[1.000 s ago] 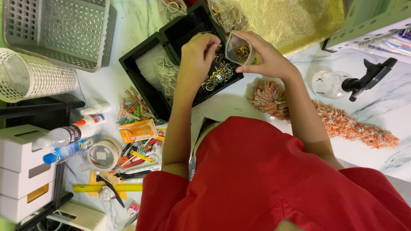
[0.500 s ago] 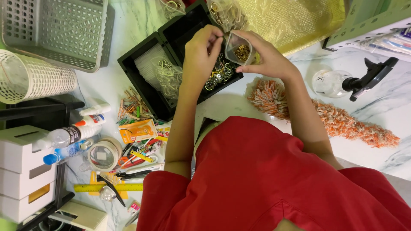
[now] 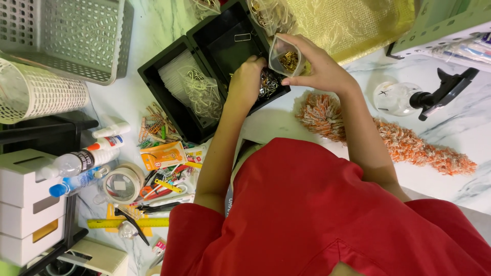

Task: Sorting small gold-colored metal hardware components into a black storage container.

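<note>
My right hand (image 3: 319,69) holds a small clear bag (image 3: 286,56) with golden pieces inside, raised over the right edge of a black divided tray (image 3: 169,110). My left hand (image 3: 246,79) reaches down into the tray's near right compartment, fingers curled into a pile of shiny metal clips (image 3: 268,84). The fingertips are hidden in the pile. The tray's left compartment holds clear bags of wire clips (image 3: 197,92). A red shirt fills the bottom of the view.
An orange fuzzy duster (image 3: 409,140) and a spray bottle (image 3: 409,97) lie to the right. To the left are grey baskets (image 3: 66,36), glue bottles (image 3: 87,158), a tape roll (image 3: 123,181), a yellow ruler (image 3: 128,223), scattered stationery and white drawers (image 3: 25,209). Gold fabric (image 3: 353,23) lies behind the tray.
My left hand has dropped from the mouth of the clear bag down into the pile of clips in the tray. My right hand keeps the bag raised, almost still.
</note>
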